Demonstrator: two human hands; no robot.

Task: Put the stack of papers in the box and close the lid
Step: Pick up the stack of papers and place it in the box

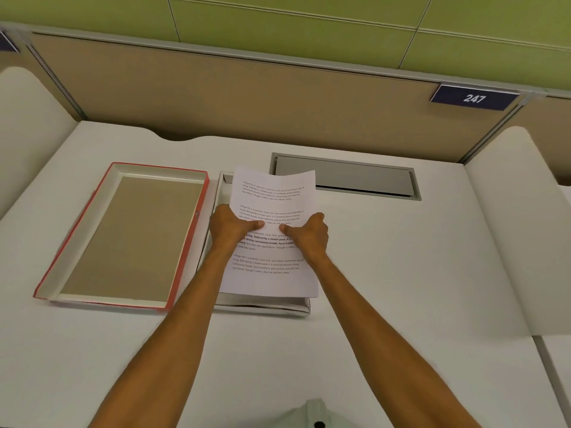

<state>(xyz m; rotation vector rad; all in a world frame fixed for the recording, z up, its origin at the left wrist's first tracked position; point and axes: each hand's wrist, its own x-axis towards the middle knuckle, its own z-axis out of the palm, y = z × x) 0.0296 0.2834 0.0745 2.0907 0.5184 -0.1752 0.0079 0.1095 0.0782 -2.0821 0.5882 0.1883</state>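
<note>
A stack of white printed papers (272,193) hangs just above a shallow white box (262,305) in the middle of the desk. My left hand (230,227) grips the stack's left edge and my right hand (307,233) grips its right edge, thumbs on top of the printed page. The papers hide most of the box; only its near wall, left wall and far left corner show. The box's lid (123,236), red outside and lying upside down with a tan inner face, rests on the desk to the left of the box.
A grey cable hatch (344,176) is set into the white desk (401,257) behind the box. A tan partition (247,97) with a "247" label (474,98) stands at the back. Curved white dividers flank the desk on both sides.
</note>
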